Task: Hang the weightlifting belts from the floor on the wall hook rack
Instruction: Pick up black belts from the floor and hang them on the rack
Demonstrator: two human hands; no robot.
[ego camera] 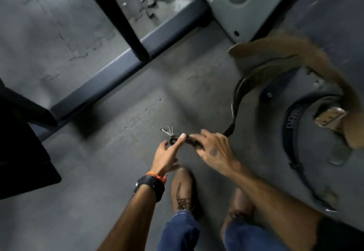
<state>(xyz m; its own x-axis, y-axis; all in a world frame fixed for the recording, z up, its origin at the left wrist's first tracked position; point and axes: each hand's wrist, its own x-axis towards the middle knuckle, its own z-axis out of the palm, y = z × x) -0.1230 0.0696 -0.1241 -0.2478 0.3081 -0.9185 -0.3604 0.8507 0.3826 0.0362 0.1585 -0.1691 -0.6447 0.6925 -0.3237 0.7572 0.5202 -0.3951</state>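
A dark leather weightlifting belt (239, 91) curves up off the floor to my hands at centre. My right hand (213, 150) grips its narrow end just behind the metal buckle (168, 131). My left hand (167, 153) touches the same end beside the buckle with its fingertips. A brown suede belt (307, 57) arcs along the right side, its tan strap end (329, 119) hanging at far right, blurred. A black belt (291, 132) lies in a loop on the floor below it. No wall hook rack is in view.
A grey steel machine base rail (126, 67) runs diagonally across the rubber mat floor, with a black upright post (118, 20) on it. A grey machine housing (246, 4) stands at the top right. A black shape (21, 144) fills the left edge. My brown shoes (184, 187) stand below my hands.
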